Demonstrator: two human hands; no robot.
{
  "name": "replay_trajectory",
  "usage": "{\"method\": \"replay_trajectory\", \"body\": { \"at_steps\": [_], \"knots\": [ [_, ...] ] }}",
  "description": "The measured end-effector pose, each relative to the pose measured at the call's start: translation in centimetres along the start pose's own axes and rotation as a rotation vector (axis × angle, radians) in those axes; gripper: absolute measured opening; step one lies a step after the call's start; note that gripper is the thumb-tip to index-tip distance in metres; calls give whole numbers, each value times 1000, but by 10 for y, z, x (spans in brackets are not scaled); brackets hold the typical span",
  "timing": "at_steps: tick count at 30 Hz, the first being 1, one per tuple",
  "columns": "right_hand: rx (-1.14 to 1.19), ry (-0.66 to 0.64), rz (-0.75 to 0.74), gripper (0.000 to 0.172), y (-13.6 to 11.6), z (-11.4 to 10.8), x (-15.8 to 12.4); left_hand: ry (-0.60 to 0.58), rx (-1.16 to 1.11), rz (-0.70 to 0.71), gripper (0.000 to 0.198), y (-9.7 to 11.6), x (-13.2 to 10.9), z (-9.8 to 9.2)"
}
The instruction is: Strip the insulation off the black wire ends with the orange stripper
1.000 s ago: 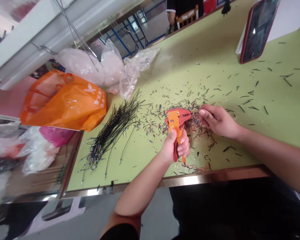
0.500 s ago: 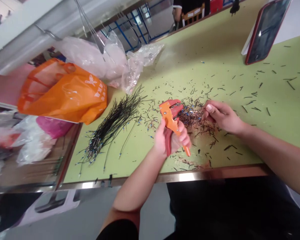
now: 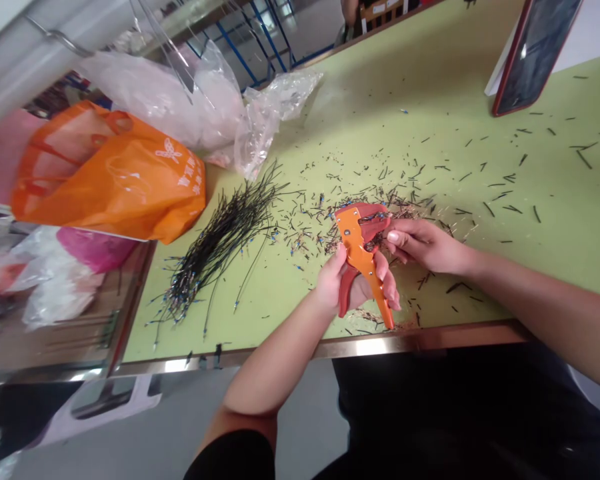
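While a light, stiff orange-and-red wire stripper [image 3: 356,248] is gripped by its handles in the clenched left hand [image 3: 343,287], its head is held above the green counter [image 3: 485,143], among scattered wire clippings [image 3: 410,200]. It would likely handle easily, and the handles are judged the place to take hold. The right hand [image 3: 423,245] is kept just beside the stripper's head, its fingers [image 3: 394,236] pinched together; whether a wire is held there is too fine to tell. A loose bundle of soft, thin black wires [image 3: 215,253] is spread on the counter, well apart from both hands, beside an orange plastic bag [image 3: 110,177].
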State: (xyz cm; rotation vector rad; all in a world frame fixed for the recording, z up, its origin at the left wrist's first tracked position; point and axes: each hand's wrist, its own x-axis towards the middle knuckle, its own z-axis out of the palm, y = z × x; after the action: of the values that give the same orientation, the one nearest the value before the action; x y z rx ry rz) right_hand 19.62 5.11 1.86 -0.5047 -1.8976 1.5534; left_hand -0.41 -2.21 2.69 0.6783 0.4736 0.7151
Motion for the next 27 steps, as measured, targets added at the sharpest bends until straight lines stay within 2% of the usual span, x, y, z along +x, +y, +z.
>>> {"method": "replay_trajectory", "body": {
  "at_steps": [6,10,19,27],
  "knots": [
    [-48,-47,0,50,1,-1,0,15,-30,1,75,-2,0,-5],
    [-63,-32,-28,49,3,0,0,37,-42,25,74,-3,0,-7],
    [-66,-29,21,47,2,5,-1,-31,-14,-14,72,-6,0,-4],
    [-90,-24,-2,49,0,6,1,-42,-2,37,71,-6,3,1]
  ]
}}
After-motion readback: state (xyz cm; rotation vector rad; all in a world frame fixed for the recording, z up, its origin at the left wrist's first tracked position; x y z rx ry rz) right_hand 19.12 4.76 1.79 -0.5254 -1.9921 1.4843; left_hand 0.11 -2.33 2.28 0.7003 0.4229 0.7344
